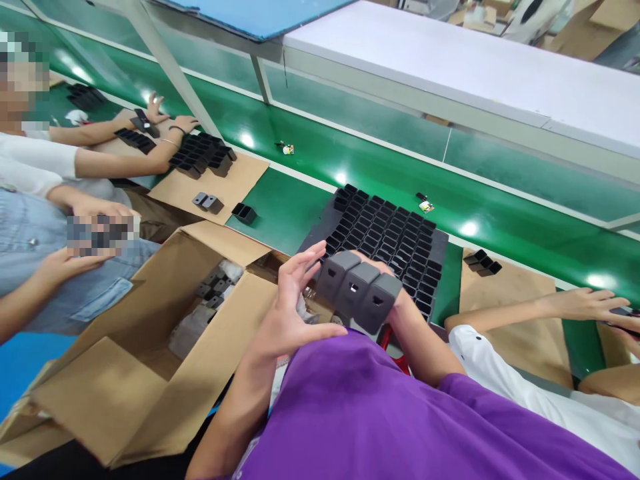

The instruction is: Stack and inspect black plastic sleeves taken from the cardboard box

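In front of my chest is a dark grey three-cell plastic holder [357, 290], tilted, its small cut-out holes facing me. My right hand [397, 303] grips it from the far side, with most of the fingers hidden behind it. To its left, my left hand [287, 313] is open, thumb and fingers spread, close to the holder but apart from it. Beyond them a large block of black rectangular cells [390, 233], openings up, stands in rows on a dark grey board [320, 227].
An open cardboard box [225, 340] at my left holds grey parts and plastic wrap. Co-workers sit on both sides, with a forearm [520, 313] at right. More black holders [200, 153] stand on cardboard at left. A green conveyor belt [320, 163] runs behind, below a white shelf [450, 73].
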{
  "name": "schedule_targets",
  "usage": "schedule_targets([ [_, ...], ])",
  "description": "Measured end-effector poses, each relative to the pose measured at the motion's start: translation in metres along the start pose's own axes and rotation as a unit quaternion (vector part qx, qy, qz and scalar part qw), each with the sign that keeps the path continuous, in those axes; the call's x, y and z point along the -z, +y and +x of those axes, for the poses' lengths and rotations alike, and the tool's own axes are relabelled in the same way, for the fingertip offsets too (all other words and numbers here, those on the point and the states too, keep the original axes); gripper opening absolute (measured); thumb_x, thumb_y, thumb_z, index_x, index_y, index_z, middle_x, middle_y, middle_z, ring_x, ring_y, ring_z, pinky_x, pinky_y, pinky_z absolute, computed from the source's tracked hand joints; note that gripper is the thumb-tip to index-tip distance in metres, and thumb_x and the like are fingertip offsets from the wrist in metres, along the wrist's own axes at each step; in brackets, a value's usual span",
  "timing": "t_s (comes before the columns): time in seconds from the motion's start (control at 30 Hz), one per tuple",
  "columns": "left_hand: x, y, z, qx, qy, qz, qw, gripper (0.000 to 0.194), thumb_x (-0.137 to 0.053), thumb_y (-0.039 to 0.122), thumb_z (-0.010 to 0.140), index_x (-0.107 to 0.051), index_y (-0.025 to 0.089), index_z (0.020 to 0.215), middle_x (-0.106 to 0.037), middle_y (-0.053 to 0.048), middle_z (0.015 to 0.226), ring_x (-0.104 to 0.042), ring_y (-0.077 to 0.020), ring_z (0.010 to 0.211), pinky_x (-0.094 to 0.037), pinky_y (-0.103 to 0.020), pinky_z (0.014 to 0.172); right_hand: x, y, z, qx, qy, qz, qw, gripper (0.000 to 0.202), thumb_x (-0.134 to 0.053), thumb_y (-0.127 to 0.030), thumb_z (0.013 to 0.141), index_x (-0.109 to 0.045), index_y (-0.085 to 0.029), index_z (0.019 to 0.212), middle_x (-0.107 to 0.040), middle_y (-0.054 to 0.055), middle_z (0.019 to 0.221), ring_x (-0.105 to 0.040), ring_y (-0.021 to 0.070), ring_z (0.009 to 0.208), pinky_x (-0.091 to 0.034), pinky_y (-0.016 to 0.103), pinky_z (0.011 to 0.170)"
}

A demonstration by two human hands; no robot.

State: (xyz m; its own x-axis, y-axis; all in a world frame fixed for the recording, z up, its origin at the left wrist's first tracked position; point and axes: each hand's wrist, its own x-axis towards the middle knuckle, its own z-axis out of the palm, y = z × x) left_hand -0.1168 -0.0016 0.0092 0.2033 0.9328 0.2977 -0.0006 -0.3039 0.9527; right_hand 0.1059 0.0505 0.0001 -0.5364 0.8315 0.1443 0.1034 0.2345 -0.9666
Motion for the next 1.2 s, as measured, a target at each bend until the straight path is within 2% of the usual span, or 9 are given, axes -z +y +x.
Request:
schedule_targets([
  [0.1,-0.002,-0.015,-0.005,0.118,0.076,-0.129,0.982,0.094,-0.091,0.064,0.066,-0.045,0.033,0.141,-0.044,-0.015,0.163,-0.046,-0.0322,0.15,-0.049,-0.047,0.115,0.013,0.005,0.015,0.094,0.029,-0.083,0.992,0.043,-0.07,-0.057,0.088,-0.072,-0.02,0.109,-0.066,0.019,0.139,-0.065,0.03,0.13,-0.052,0.045,0.111],
  [0.23,-0.019,-0.02,0.0,0.26,0.151,-0.307,0.903,0.094,-0.069,0.085,0.073,-0.043,0.034,0.148,-0.057,-0.013,0.153,-0.061,-0.033,0.133,-0.06,-0.044,0.092,0.007,-0.016,0.016,0.117,0.035,-0.348,0.93,0.032,-0.072,-0.027,0.084,-0.07,-0.016,0.114,-0.061,0.023,0.146,-0.063,0.0347,0.129,-0.055,0.052,0.104],
  [0.37,-0.029,-0.018,0.013,0.387,0.166,-0.4,0.814,0.072,-0.061,0.081,0.084,-0.066,0.021,0.124,-0.077,-0.011,0.117,-0.073,-0.0318,0.11,-0.062,-0.042,0.086,-0.013,-0.037,0.02,0.126,-0.058,-0.47,0.872,0.034,-0.074,-0.017,0.079,-0.07,-0.009,0.112,-0.061,0.027,0.145,-0.061,0.0399,0.129,-0.055,0.057,0.1],
  [0.53,-0.027,-0.023,0.018,0.444,0.199,-0.435,0.758,0.057,-0.064,0.073,0.088,-0.072,0.017,0.093,-0.08,-0.009,0.095,-0.076,-0.0305,0.103,-0.063,-0.038,0.083,-0.017,-0.046,0.022,0.122,-0.088,-0.458,0.876,0.035,-0.077,-0.02,0.082,-0.068,-0.01,0.114,-0.06,0.026,0.146,-0.061,0.0398,0.128,-0.055,0.057,0.099],
  [0.63,-0.027,-0.016,0.018,0.437,0.145,-0.451,0.764,0.063,-0.065,0.08,0.083,-0.072,0.018,0.091,-0.079,-0.009,0.095,-0.075,-0.0321,0.104,-0.064,-0.04,0.082,-0.007,-0.047,0.016,0.143,-0.059,-0.372,0.915,0.039,-0.074,-0.034,0.09,-0.063,-0.016,0.123,-0.059,0.023,0.148,-0.062,0.0352,0.13,-0.056,0.054,0.103],
  [0.8,-0.029,0.008,0.022,0.386,0.051,-0.42,0.82,0.077,-0.052,0.093,0.079,-0.072,0.021,0.1,-0.078,-0.009,0.099,-0.075,-0.0327,0.102,-0.064,-0.044,0.079,0.003,-0.04,0.003,0.171,0.025,-0.121,0.977,0.066,-0.08,-0.045,0.088,-0.05,-0.027,0.144,-0.059,0.015,0.148,-0.058,0.0279,0.139,-0.054,0.046,0.111],
  [0.9,-0.033,0.019,0.025,0.345,0.016,-0.38,0.858,0.084,-0.038,0.094,0.084,-0.073,0.023,0.111,-0.077,-0.011,0.102,-0.075,-0.0321,0.101,-0.064,-0.044,0.076,0.001,-0.029,-0.004,0.166,0.042,-0.01,0.985,0.081,-0.082,-0.045,0.086,-0.04,-0.034,0.154,-0.058,0.011,0.151,-0.057,0.0277,0.141,-0.055,0.045,0.109],
  [1.03,-0.038,0.029,0.025,0.308,0.003,-0.329,0.893,0.085,-0.03,0.092,0.087,-0.072,0.024,0.117,-0.077,-0.011,0.105,-0.074,-0.0316,0.102,-0.064,-0.043,0.073,-0.003,-0.02,-0.01,0.149,0.061,0.026,0.987,0.091,-0.08,-0.057,0.083,-0.032,-0.037,0.158,-0.057,0.011,0.153,-0.056,0.0296,0.142,-0.054,0.048,0.11],
  [1.2,-0.042,0.032,0.022,0.3,0.007,-0.317,0.9,0.08,-0.029,0.089,0.091,-0.072,0.025,0.113,-0.076,-0.01,0.107,-0.073,-0.0309,0.102,-0.065,-0.044,0.075,-0.003,-0.02,-0.012,0.15,0.076,0.03,0.985,0.091,-0.078,-0.062,0.083,-0.031,-0.037,0.157,-0.059,0.01,0.15,-0.057,0.0294,0.141,-0.055,0.047,0.108],
])
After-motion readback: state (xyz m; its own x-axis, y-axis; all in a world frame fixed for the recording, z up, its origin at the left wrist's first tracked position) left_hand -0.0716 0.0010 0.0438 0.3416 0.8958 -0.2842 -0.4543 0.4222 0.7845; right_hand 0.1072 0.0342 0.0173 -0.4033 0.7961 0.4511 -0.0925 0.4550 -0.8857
